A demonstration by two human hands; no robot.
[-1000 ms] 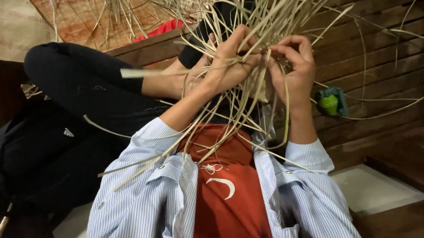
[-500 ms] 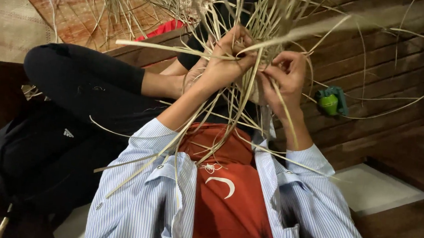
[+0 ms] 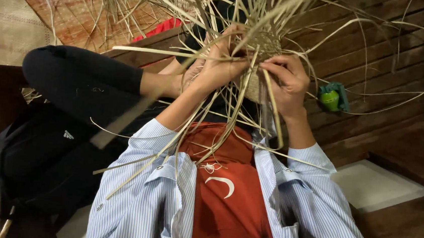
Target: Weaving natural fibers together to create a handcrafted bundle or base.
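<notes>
Since the earlier frame the woven piece (image 3: 257,82) has turned slightly and sits lower between the hands, and the right hand (image 3: 288,84) has shifted down with it; a long loose strip now swings blurred across the lower left.

The woven piece is a small, partly plaited form of pale straw, held in the air in front of the chest, above the red shirt (image 3: 227,185). Holding it raised lets the unworked strips (image 3: 240,15) fan outward and hang free instead of tangling.

The left hand (image 3: 218,66) is clenched on several strips at the near edge of the piece, fingers curled inward, apparently to keep the finished plaiting tight. The right hand grasps the opposite side, thumb and fingers pinched on a single strip that runs down past the wrist.

Beyond the hands, another person's arm in a black sleeve (image 3: 84,76) lies across the view. A green object (image 3: 330,99) rests on the wooden planks (image 3: 388,62) to the right, well apart from the work. A black bag (image 3: 37,155) sits at lower left.
</notes>
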